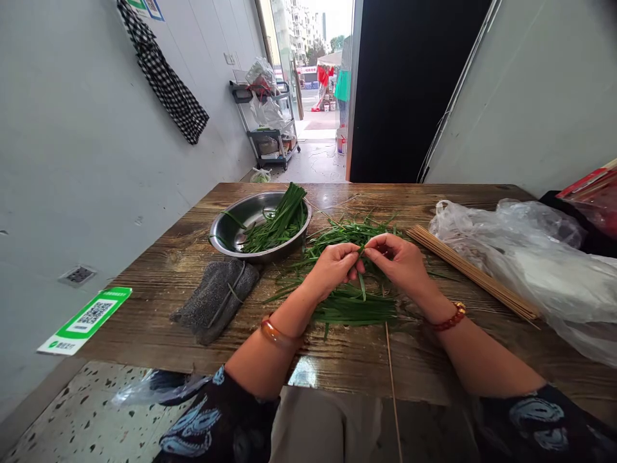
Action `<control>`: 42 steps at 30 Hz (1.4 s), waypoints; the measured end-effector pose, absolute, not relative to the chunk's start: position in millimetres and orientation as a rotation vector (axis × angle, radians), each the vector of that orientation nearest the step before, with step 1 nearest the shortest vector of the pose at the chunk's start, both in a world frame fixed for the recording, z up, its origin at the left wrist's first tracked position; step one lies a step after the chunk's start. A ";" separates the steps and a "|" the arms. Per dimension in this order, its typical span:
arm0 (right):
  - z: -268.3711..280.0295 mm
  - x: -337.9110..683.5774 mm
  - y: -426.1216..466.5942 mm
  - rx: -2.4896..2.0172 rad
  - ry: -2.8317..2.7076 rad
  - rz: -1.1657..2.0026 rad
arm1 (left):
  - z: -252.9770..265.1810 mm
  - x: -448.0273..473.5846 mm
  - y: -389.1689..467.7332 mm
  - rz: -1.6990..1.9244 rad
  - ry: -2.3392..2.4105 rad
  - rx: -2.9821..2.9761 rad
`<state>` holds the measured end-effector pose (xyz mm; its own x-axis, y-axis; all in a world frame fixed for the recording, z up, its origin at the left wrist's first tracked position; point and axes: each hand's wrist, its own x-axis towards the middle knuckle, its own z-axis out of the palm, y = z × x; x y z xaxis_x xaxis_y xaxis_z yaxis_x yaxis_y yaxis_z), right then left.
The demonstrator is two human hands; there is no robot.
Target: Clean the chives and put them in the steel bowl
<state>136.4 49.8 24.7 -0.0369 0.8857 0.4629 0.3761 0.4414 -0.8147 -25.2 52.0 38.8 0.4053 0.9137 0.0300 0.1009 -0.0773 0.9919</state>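
My left hand (pixel 336 265) and my right hand (pixel 399 260) meet above the table, thumbs and fingers pinched on a green chive leaf (pixel 362 288) whose end hangs down between them. Beneath my hands lies a flat row of chives (pixel 354 308) with a thin bamboo skewer (pixel 391 379) at its right end, sticking out past the near table edge. Just beyond my fingers spreads a loose heap of chives (pixel 344 233). To the left, a steel basin (pixel 222 226) holds a bunch of chives (pixel 284 222) leaning on its right rim.
A dark grey mesh bundle (pixel 216 299) lies before the basin on the wooden table (pixel 164 283). At the right are a bundle of bamboo skewers (pixel 475 273) and clear plastic bags (pixel 544 263). A cart (pixel 270 132) stands by the open doorway.
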 end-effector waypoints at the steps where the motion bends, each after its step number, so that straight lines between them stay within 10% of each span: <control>1: 25.0 136.3 49.7 -1.132 -1.628 0.587 | 39.1 -25.0 51.8 0.871 0.949 1.505; 42: 6.3 142.1 50.7 -1.254 -2.372 0.183 | 31.3 -40.0 70.1 1.215 1.396 2.031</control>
